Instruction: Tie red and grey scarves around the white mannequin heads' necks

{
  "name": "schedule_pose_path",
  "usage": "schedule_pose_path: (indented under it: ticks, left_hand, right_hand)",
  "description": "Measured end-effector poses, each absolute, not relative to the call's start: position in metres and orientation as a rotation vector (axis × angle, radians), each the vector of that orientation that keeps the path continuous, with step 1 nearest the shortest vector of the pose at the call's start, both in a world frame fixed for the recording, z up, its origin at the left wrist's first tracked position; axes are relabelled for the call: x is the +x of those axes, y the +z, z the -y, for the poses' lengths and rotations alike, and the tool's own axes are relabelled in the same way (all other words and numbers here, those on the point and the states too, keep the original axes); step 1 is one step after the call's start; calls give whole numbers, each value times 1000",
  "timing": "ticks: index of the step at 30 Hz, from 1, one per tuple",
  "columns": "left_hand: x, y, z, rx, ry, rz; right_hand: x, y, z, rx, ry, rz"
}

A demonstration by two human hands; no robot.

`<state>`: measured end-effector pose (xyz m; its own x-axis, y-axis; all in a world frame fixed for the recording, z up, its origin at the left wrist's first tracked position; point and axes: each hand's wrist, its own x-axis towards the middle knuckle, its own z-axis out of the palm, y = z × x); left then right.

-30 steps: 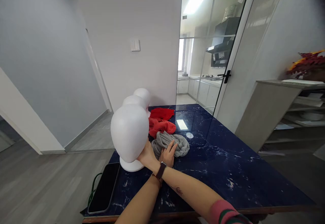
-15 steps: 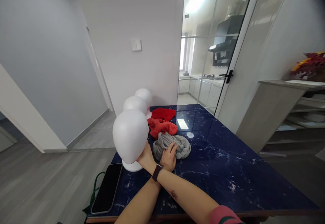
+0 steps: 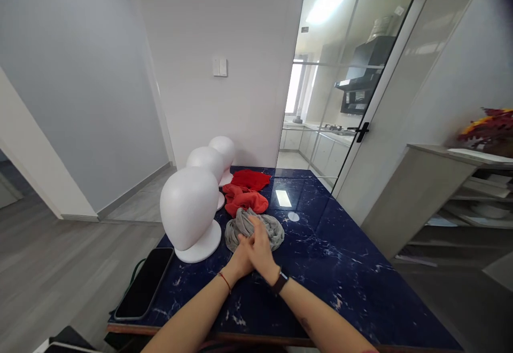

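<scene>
At lower centre I see the right hand [image 3: 262, 247] overlapping the left hand [image 3: 241, 259] at the grey cloth's [image 3: 274, 230] near edge, right of the nearest white head [image 3: 189, 206], but cannot tell whether the fingers are apart or clamped.

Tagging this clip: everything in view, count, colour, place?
Table: 1, dark blue, centre
Foam heads: 3, white, table's left
Grey cloth: 1, grey, right of heads
Red cloths: 2, red, beyond grey cloth
Phone: 1, black, table's near-left corner
Cord: 1, green, by phone
Switch: 1, white, wall
Door: 1, glass, pale-framed, right
Hood: 1, black, behind door
Shelves: 1 unit, grey, far right
Flowers: count unclear, red-yellow, on shelves
Cropped stuff: count unclear, dark, bottom left
Bracelet: 1, red, left wrist
Watch: 1, dark, right wrist
Left hand: 1, bare, by grey cloth
Right hand: 1, bare, over left
</scene>
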<state>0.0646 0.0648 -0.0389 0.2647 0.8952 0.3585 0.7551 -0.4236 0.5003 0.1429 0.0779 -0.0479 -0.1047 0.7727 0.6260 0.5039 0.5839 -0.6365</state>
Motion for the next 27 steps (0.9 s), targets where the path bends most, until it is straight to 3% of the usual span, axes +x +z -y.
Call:
schedule_pose_path:
  ticks: [5, 17, 27]
  left_hand:
    - [58, -45, -66, 2639, 700, -1189]
    - [32, -63, -79, 2291, 1268, -1823]
    - [36, -72, -86, 2484, 1060, -1866]
  right_hand:
    - [218, -68, -122, -1198, 315, 1812]
    - [216, -91, -118, -1128, 274, 2067]
    - [220, -100, -125, -1108, 359, 1994]
